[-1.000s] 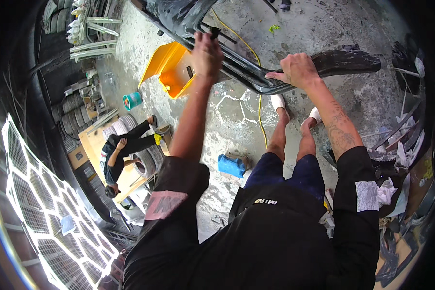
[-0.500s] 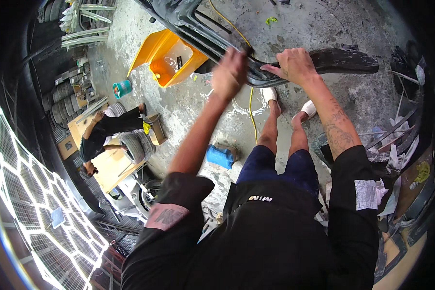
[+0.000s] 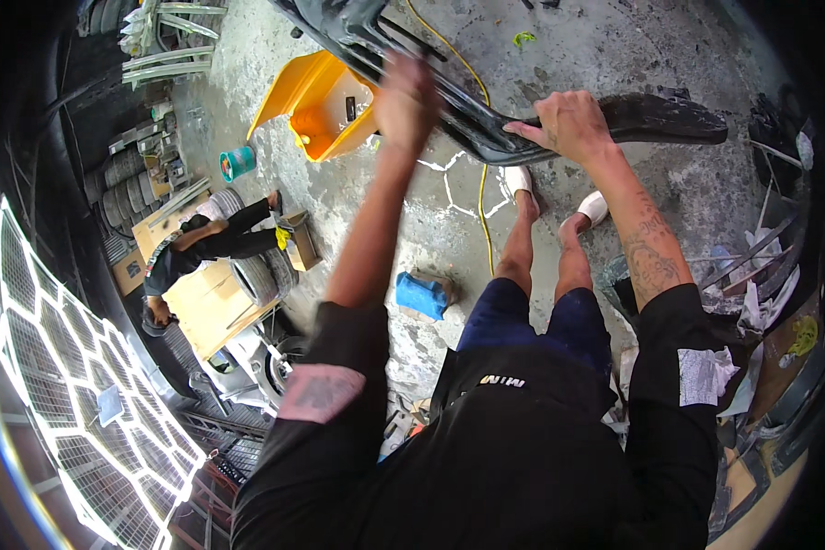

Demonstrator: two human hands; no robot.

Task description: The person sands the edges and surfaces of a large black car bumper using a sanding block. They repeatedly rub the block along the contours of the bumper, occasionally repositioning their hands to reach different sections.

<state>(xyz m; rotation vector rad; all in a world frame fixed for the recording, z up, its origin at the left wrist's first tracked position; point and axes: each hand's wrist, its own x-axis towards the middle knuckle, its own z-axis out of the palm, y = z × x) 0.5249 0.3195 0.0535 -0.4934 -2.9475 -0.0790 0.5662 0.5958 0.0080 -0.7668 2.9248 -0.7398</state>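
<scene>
A long black moulded panel, streaked with pale residue, crosses the top of the view diagonally. My right hand grips it toward its right end, fingers over the top and thumb lying along the grooved edge. My left hand, smeared by motion, is closed over the panel's middle; whatever is in it is hidden by the fingers and blur. Below and left of the panel lies a yellow moulded shell with an orange inner part.
A co-worker in dark clothes leans over tyres and boards at left. Also in view: a teal bucket, a blue bag, a yellow hose along the floor, and scrap parts at right.
My left hand slid right along the panel toward my right hand, then moved back up and left. My right hand keeps its hold. The co-worker's arms and body have shifted.
</scene>
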